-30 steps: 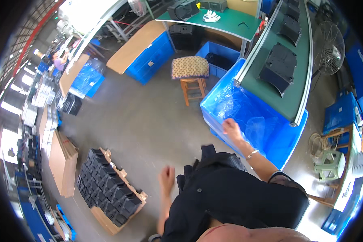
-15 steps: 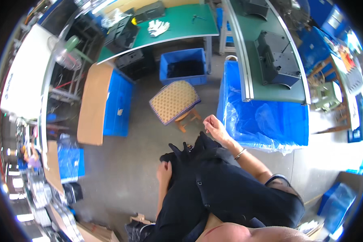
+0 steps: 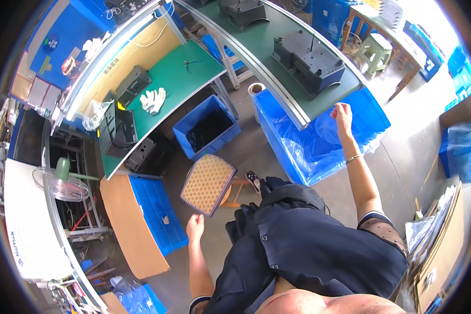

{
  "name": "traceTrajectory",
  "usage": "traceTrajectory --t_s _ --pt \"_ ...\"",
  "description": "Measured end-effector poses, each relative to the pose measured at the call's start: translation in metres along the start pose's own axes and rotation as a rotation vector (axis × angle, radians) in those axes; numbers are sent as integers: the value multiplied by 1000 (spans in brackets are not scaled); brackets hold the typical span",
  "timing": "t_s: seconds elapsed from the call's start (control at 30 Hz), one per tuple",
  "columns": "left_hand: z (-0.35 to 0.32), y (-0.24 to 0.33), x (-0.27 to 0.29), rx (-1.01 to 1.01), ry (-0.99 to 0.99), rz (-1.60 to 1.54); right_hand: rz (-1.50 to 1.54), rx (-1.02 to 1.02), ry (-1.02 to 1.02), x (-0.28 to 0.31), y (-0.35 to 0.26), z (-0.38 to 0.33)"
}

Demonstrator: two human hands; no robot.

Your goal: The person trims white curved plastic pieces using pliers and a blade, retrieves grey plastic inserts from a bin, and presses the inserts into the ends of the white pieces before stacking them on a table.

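Note:
My left hand [image 3: 195, 227] hangs with fingers curled beside the near edge of a stool with a woven, checked seat [image 3: 208, 184]. It looks closed, with nothing visible in it. My right hand [image 3: 343, 120] is reached forward, fingers folded into a loose fist, and nothing shows in it. In the picture it overlaps a large blue bin lined with clear plastic [image 3: 303, 170], close to the end of a green-topped conveyor [image 3: 324, 107]. Whether it touches either, I cannot tell. On that conveyor rests a black plastic housing [image 3: 306, 63].
A green workbench [image 3: 180, 78] at the far left carries white gloves [image 3: 153, 100] and black housings. Under its edge stands a blue crate [image 3: 206, 128] with dark contents. Cardboard [image 3: 128, 225] covers a blue crate at left; a fan [image 3: 63, 183] stands beyond. Flattened cardboard [image 3: 439, 246] leans at right.
The view has turned, and I am nearer the conveyor. My left hand has swung away from my dark clothing toward the stool. My right arm has extended forward and right, over the lined bin.

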State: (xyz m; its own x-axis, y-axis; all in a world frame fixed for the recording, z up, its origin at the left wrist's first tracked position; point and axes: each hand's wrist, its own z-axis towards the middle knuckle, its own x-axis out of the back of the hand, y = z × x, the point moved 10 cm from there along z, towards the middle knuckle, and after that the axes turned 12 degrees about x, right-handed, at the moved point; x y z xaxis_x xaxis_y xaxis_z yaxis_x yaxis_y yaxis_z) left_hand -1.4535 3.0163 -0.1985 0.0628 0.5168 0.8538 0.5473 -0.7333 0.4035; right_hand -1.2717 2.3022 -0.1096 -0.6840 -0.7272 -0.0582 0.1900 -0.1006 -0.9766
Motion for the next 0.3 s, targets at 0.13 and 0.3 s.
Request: traceTrajectory --t_s 0.13,0.3 --pt "43 181 -41 -314 -219 -68 46 -247 78 13 66 55" --pt "97 258 -56 -370 -355 -310 375 -444 205 -43 132 105"
